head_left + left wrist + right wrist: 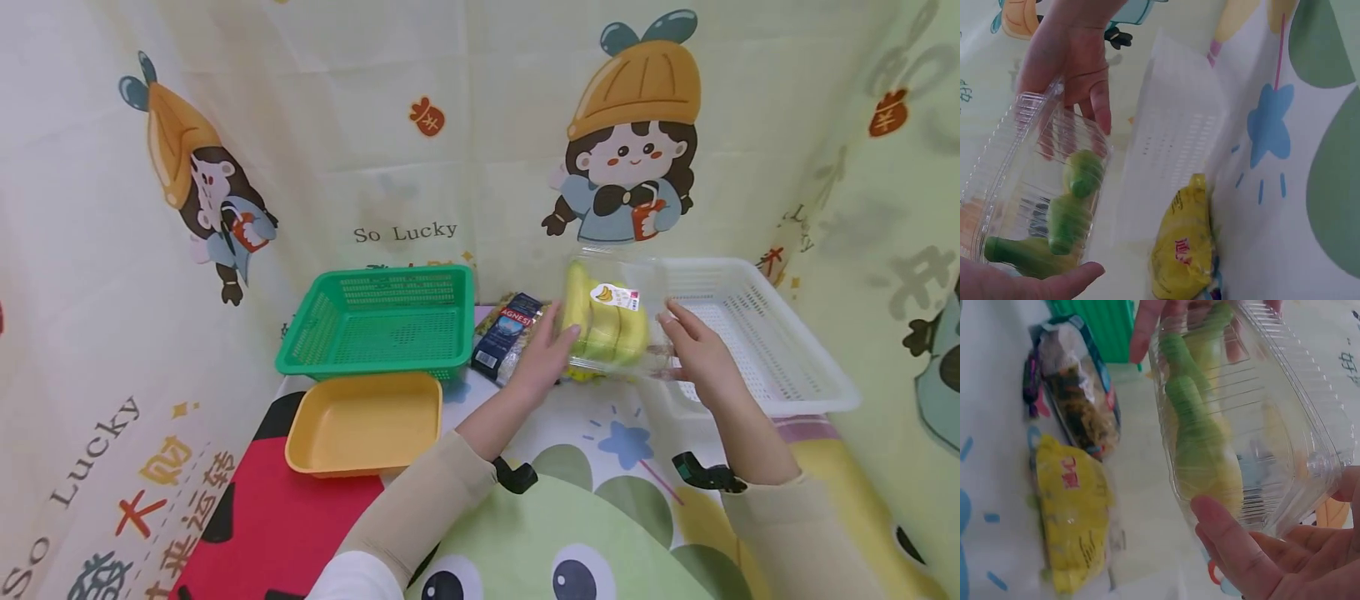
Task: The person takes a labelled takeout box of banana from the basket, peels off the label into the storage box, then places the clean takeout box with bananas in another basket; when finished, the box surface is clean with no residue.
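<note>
In the head view, a clear plastic box (pixel 609 257) is grasped at its two sides, its left end by the left hand (pixel 542 354) and its right end by the right hand (pixel 699 350). Yellow bananas (pixel 600 329) are held inside it, and a white label (pixel 615 297) is seen over them. The box is tilted so that its broad face is turned toward the camera. Just left of the grip, partly covered by the left hand, a pasta bag (pixel 504 335) is seen; farther left lies a green basket (pixel 382 325), with an orange tray (pixel 363 417) set in front of it. To the right of the grip, and partly behind the right hand, a white basket (pixel 757 342) is placed. Below the box, the edge of a yellow packet (pixel 583 375) is shown.

In the left wrist view, the box is seen from another side, with the bananas' green ends visible through its ridged wall. The left thumb is laid along one end, while the opposite end is held by the right hand. The yellow packet is seen apart from the grip.

In the right wrist view, the right thumb is pressed on the box wall, with fingers placed beneath; the far end is clasped by the left hand's fingers. Beside the pasta bag, a small purple wrapper (pixel 1032 387) is shown, well apart from the grip.
</note>
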Motion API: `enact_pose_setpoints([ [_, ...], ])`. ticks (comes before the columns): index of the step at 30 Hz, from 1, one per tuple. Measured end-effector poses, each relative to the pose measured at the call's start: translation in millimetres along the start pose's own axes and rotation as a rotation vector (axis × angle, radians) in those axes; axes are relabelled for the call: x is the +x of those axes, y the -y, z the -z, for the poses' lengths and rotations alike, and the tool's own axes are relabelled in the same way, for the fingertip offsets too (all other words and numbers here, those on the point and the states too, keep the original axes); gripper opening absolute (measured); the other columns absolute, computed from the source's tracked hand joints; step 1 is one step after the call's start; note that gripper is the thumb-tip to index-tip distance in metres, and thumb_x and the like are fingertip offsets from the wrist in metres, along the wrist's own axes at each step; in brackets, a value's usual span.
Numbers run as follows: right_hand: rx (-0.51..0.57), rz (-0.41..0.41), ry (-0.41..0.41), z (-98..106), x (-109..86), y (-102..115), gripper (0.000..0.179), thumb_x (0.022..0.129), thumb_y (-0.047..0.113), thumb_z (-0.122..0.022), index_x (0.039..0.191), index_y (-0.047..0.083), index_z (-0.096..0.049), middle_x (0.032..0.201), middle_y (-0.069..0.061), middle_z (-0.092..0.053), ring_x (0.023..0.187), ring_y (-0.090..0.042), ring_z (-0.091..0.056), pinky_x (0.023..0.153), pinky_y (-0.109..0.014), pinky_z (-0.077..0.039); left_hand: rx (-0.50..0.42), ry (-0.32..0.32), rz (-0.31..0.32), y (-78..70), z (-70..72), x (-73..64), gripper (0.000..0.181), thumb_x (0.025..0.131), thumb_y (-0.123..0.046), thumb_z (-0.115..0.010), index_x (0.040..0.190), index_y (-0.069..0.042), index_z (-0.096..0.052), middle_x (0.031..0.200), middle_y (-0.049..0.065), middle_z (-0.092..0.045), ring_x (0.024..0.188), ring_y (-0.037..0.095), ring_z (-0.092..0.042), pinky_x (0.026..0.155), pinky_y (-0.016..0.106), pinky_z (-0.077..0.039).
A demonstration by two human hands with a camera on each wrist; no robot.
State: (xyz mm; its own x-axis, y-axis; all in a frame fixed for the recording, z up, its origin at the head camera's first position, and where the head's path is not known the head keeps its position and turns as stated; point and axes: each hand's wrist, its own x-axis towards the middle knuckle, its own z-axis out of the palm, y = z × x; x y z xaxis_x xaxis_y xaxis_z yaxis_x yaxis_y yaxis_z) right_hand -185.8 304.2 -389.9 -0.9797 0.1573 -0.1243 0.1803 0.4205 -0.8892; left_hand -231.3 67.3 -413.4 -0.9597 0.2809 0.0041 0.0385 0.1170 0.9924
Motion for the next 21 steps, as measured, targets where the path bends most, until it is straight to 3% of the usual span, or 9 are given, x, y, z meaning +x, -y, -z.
enact_pose_setpoints([
  [6, -0.043, 0.02, -0.028, -20, -12.6, -2, 0.077, 0.095, 0.07, -0.036, 0.159, 0.033, -0.015, 0.162, -0.015, -0.027, 0.139, -0.049, -0.037, 0.072, -0.033, -0.058, -0.013, -0.037, -0.004, 13.5, 15.5, -11.0, 0.061, 0.096, -0.041, -0.056, 0.153, -0.039, -0.033, 0.161, -0.007, -0.03, 0.145, 0.019, -0.035, 0.115, 0.044, -0.037],
  [12, -0.008, 0.061, 0.012, -34, -15.3, -4, 0.073, 0.097, 0.064, -0.038, 0.159, 0.031, -0.017, 0.161, -0.017, -0.028, 0.133, -0.048, -0.044, 0.071, -0.028, -0.058, -0.082, -0.035, 0.047, 25.8, 33.3, -19.4, 0.057, 0.096, -0.04, -0.056, 0.149, -0.046, -0.036, 0.161, -0.01, -0.028, 0.137, 0.022, -0.042, 0.098, 0.043, -0.052],
  [16, 0.025, 0.108, 0.046, -34, -6.8, -4, 0.068, 0.102, 0.055, -0.038, 0.159, 0.025, -0.018, 0.161, -0.019, -0.026, 0.129, -0.044, -0.049, 0.081, -0.032, -0.06, -0.105, -0.038, 0.083, 29.6, 50.0, -24.0, 0.052, 0.097, -0.037, -0.055, 0.145, -0.05, -0.039, 0.159, -0.011, -0.031, 0.124, 0.022, -0.05, 0.085, 0.037, -0.055],
  [21, 0.027, 0.116, 0.07, -21, 17.8, 1, 0.07, 0.101, 0.056, -0.036, 0.16, 0.024, -0.015, 0.163, -0.017, -0.022, 0.137, -0.041, -0.043, 0.101, -0.043, -0.051, -0.129, 0.0, 0.115, 29.4, 72.1, -29.2, 0.049, 0.098, -0.035, -0.055, 0.141, -0.054, -0.043, 0.158, -0.01, -0.034, 0.114, 0.022, -0.057, 0.087, 0.039, -0.055],
])
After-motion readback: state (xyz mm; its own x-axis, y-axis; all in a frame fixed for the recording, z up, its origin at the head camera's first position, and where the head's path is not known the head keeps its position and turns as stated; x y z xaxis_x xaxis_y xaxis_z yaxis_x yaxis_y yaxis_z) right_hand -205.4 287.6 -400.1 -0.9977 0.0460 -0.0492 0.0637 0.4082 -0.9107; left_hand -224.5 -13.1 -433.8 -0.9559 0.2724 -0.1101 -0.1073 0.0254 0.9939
